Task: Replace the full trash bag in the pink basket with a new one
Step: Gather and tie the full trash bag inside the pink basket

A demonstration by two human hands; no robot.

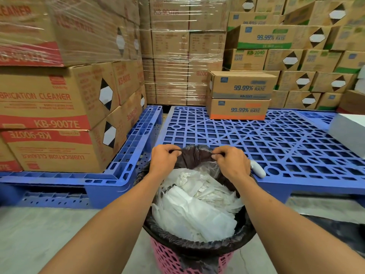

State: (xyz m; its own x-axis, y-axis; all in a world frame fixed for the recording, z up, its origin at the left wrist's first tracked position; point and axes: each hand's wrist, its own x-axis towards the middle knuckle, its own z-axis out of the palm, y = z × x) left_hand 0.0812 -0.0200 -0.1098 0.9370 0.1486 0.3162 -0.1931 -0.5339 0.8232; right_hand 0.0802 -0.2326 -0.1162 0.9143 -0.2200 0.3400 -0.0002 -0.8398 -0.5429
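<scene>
The pink basket [169, 260] stands on the concrete floor [59, 234], just off the near edge of the right-hand blue pallet [276, 139], lined with a black trash bag [197, 247] heaped with white paper and plastic scraps [195, 206]. Both arms reach over it: the left hand [164, 158] and right hand [232, 161] each have their fingers curled tight, pinching the bag's far rim and lifting it off the basket's edge. A small white object [258, 169] lies on the pallet's near edge beside the right hand, and cardboard boxes [241, 95] are stacked behind.
</scene>
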